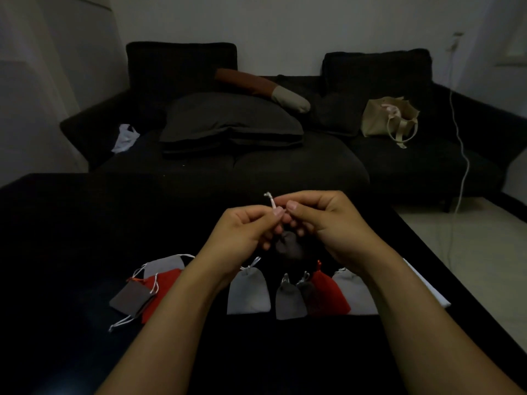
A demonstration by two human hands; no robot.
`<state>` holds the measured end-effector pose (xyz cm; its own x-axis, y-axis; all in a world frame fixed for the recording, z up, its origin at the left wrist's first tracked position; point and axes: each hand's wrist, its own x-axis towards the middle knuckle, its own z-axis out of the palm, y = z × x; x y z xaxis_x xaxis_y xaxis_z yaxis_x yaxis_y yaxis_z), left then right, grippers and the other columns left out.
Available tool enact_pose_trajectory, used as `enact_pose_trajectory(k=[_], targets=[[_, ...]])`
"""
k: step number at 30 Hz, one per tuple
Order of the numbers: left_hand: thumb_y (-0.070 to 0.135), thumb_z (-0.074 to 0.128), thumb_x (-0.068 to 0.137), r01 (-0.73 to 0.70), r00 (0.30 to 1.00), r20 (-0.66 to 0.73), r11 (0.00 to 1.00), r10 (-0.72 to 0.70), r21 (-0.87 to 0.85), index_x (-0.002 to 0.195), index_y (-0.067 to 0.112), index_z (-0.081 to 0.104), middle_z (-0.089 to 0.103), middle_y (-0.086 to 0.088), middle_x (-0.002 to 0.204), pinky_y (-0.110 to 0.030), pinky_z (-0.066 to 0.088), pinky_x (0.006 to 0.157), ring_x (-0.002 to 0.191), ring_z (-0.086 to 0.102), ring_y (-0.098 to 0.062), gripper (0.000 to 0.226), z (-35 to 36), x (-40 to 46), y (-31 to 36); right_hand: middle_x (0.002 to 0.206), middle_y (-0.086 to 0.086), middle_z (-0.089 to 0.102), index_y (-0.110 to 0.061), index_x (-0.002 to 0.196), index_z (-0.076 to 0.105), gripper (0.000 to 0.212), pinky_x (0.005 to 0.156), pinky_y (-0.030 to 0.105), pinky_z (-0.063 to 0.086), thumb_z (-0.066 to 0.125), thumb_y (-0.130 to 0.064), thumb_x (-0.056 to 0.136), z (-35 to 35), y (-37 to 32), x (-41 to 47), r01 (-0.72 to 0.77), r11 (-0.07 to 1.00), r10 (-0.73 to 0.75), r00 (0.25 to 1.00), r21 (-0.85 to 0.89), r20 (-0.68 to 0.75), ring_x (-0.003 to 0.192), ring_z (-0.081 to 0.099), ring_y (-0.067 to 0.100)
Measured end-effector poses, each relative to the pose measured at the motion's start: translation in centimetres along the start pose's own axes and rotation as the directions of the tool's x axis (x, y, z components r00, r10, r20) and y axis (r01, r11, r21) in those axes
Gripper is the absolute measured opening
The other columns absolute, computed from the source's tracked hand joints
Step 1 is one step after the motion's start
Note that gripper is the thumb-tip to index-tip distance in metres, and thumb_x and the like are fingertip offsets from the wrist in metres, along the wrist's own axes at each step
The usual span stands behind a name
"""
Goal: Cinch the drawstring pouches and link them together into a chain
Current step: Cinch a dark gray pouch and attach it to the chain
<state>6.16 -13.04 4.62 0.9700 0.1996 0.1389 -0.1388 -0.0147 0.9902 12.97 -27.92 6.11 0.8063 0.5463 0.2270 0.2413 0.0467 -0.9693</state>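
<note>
Forearms rise from the lower frame edge. Pouches (248,292) lie in a dim row on the black surface (71,223), some overlapping. At center, left hand (242,232) and right hand (328,220) each pinch a white drawstring (271,201); the dark pouch (289,245) hanging beneath is hard to make out. Sofa (256,161) fills the upper frame.
</note>
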Motion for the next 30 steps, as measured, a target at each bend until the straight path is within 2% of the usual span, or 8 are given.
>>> enact_pose_trajectory(k=[5, 9, 12, 17, 21, 24, 28, 30], targets=[[0.026, 0.058, 0.095, 0.041, 0.996, -0.079, 0.998, -0.045, -0.049, 0.091, 0.001, 0.073, 0.069, -0.001, 0.076, -0.016, 0.048, 0.061, 0.072, 0.062, -0.009, 0.029, -0.2, 0.1, -0.2, 0.083, 0.004, 0.077, -0.017, 0.097, 0.076, 0.020, 0.065, 0.020, 0.053, 0.067, -0.001, 0.088, -0.3, -0.1, 0.0, 0.022, 0.999, -0.026, 0.990, -0.027, -0.141, 0.075, 0.070, 0.009], [0.025, 0.065, 0.091, 0.028, 0.987, -0.156, 0.991, -0.048, -0.130, 0.084, 0.008, 0.076, 0.073, -0.008, 0.084, -0.025, 0.054, 0.072, 0.080, 0.069, -0.016, 0.021, -0.1, 0.2, -0.3, 0.075, 0.011, 0.076, -0.004, 0.091, 0.075, 0.011, 0.063, 0.021, 0.056, 0.075, -0.001, 0.080, 0.0, -0.1, -0.1, 0.021, 0.999, -0.015, 0.983, 0.031, -0.184, 0.068, 0.070, 0.014], [0.022, 0.070, 0.086, 0.034, 0.983, -0.170, 0.976, -0.072, -0.213, 0.085, 0.008, 0.077, 0.075, -0.012, 0.090, -0.026, 0.056, 0.072, 0.084, 0.072, -0.020, 0.015, -0.4, 0.2, -0.2, 0.075, 0.014, 0.075, 0.001, 0.088, 0.075, 0.010, 0.062, 0.021, 0.057, 0.076, -0.003, 0.079, 0.2, -0.2, -0.3, -0.014, 0.999, 0.019, 0.993, 0.043, -0.115, 0.066, 0.069, 0.017], [0.024, 0.076, 0.069, 0.044, 0.988, -0.133, 0.966, -0.080, -0.253, 0.091, 0.011, 0.076, 0.077, -0.007, 0.094, -0.024, 0.055, 0.077, 0.092, 0.073, -0.017, 0.025, -0.6, 0.1, 0.0, 0.086, 0.006, 0.074, -0.003, 0.085, 0.077, 0.011, 0.066, 0.016, 0.054, 0.080, -0.005, 0.074, 0.6, 0.0, -0.4, 0.016, 0.999, -0.020, 0.997, -0.050, -0.076, 0.075, 0.070, 0.009], [0.008, 0.072, 0.080, 0.036, 0.994, -0.091, 0.969, -0.060, -0.246, 0.094, 0.006, 0.072, 0.076, -0.007, 0.090, -0.020, 0.056, 0.071, 0.086, 0.073, -0.016, 0.013, -0.9, 0.0, 0.3, 0.114, 0.002, 0.070, -0.011, 0.081, 0.077, 0.010, 0.089, 0.021, 0.054, 0.081, -0.008, 0.073, 0.3, 0.1, -0.1, 0.065, 0.992, -0.070, 0.997, -0.106, -0.041, 0.105, 0.067, 0.004], [0.001, 0.070, 0.083, 0.021, 0.994, -0.098, 0.980, -0.041, -0.200, 0.092, 0.005, 0.070, 0.075, -0.007, 0.086, -0.022, 0.058, 0.069, 0.084, 0.074, -0.019, 0.010, -1.2, -0.2, 0.6, 0.097, 0.012, 0.076, -0.003, 0.092, 0.071, 0.021, 0.084, 0.027, 0.058, 0.079, 0.002, 0.073, 0.3, 0.1, -0.5, 0.027, 1.000, -0.027, 0.999, -0.009, 0.048, 0.094, 0.073, 0.019], [-0.002, 0.074, 0.079, -0.047, 0.990, -0.138, 0.996, 0.036, -0.075, 0.089, 0.007, 0.071, 0.075, -0.010, 0.083, -0.026, 0.059, 0.070, 0.080, 0.073, -0.020, 0.014, -1.5, -0.3, 0.6, 0.097, 0.017, 0.074, -0.006, 0.098, 0.067, 0.040, 0.088, 0.042, 0.059, 0.086, -0.005, 0.063, 0.5, 0.1, -0.4, -0.025, 0.998, 0.024, 1.000, -0.056, -0.016, 0.094, 0.073, 0.030], [-0.003, 0.076, 0.077, -0.088, 0.983, -0.159, 0.996, 0.090, 0.018, 0.085, 0.009, 0.071, 0.074, -0.007, 0.079, -0.026, 0.059, 0.068, 0.076, 0.072, -0.017, 0.015, -1.4, -0.3, 0.6, 0.096, 0.018, 0.074, -0.006, 0.101, 0.067, 0.044, 0.087, 0.042, 0.059, 0.087, -0.003, 0.062, 0.5, 0.0, -0.3, -0.049, 0.996, 0.047, 0.998, -0.071, -0.029, 0.092, 0.073, 0.029]])
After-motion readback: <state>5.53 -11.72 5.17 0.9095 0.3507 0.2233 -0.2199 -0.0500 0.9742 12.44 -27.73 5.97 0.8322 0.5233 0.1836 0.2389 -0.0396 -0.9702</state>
